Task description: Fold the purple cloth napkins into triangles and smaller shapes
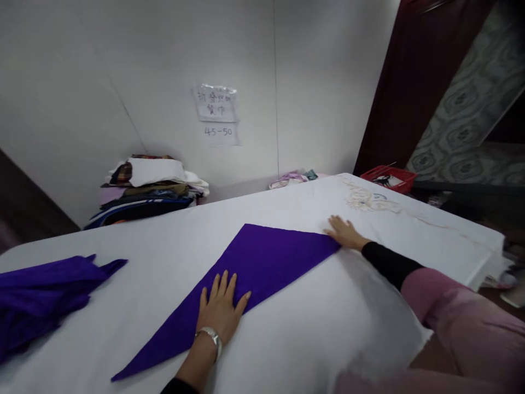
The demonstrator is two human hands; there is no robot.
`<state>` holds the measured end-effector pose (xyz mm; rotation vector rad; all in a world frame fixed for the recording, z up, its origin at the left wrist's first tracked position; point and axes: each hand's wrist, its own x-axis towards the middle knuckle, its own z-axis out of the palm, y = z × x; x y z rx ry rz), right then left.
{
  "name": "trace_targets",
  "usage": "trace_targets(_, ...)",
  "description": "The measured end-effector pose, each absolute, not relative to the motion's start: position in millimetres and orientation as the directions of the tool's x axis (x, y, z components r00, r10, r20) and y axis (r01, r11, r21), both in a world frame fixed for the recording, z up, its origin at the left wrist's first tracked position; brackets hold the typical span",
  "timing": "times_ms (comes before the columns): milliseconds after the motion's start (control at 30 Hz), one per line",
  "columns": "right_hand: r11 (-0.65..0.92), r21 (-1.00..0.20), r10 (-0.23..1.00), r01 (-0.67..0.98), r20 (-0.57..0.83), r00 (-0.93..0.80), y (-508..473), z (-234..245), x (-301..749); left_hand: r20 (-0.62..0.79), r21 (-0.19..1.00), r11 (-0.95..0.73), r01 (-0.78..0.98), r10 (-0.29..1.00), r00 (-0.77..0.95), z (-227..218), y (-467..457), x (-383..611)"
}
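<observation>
A purple cloth napkin (270, 257) lies flat on the white-covered table (164, 257), folded into a triangle. Its long edge runs from the lower left up to the right, on the side nearer me. My left hand (221, 312) rests palm down on the napkin near the middle of that edge, fingers spread. A silver bracelet circles its wrist. At the napkin's right corner, my right hand (344, 232) lies flat, partly over the tip and partly on the tablecloth, fingers stretched out.
More purple cloth (45, 295) lies crumpled at the left. Behind the table's far edge sit a stack of folded clothes (156, 186) and some lilac cloth (289, 179). A red basket (391, 179) stands at the far right corner. Handwritten paper signs (217, 112) hang on the wall.
</observation>
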<state>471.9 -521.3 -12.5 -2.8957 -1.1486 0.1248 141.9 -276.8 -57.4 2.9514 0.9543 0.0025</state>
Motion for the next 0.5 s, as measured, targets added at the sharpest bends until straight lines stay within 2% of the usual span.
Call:
trace_targets(33,-0.68,-0.071,0.733,0.73,-0.056,0.677,-515.0,-16.1,450.1,-0.017,0.032,-0.809,0.587,0.587,0.81,-57.0,-276.6,142.0)
trace_targets(100,-0.408,-0.197,0.911,0.891,-0.027,0.411,-498.0,-25.6,400.6,-0.027,0.018,-0.807,0.59,0.59,0.807,-56.6,-275.9,142.3)
trace_targets(133,-0.283,-0.246,0.958,0.927,-0.018,0.288,-490.0,-30.1,377.4,-0.031,0.009,-0.807,0.59,0.59,0.807,-56.8,-275.4,142.4)
trace_targets(200,-0.116,-0.318,0.993,0.941,-0.021,0.116,-480.0,-36.5,344.3,-0.032,-0.012,-0.808,0.589,0.589,0.807,-57.7,-274.1,142.6)
trace_targets(233,-0.083,-0.336,0.997,0.938,-0.028,0.078,-479.2,-38.6,336.9,-0.031,-0.022,-0.81,0.586,0.587,0.809,-58.3,-273.4,142.6)
trace_targets(300,-0.109,-0.338,0.994,0.935,-0.046,0.099,-486.9,-41.7,341.1,-0.028,-0.031,-0.812,0.583,0.583,0.812,-60.0,-272.1,142.6)
trace_targets(367,-0.214,-0.304,0.977,0.928,-0.058,0.206,-505.6,-43.9,366.1,-0.018,-0.027,-0.813,0.581,0.582,0.813,-61.5,-271.2,142.4)
trace_targets(433,-0.366,-0.256,0.93,0.895,-0.065,0.362,-532.4,-44.0,402.5,-0.01,-0.017,-0.814,0.58,0.581,0.814,-62.4,-270.7,142.3)
trace_targets(500,-0.561,-0.204,0.826,0.802,-0.076,0.558,-563.3,-40.4,440.4,-0.001,-0.015,-0.817,0.577,0.577,0.817,-62.7,-270.6,142.4)
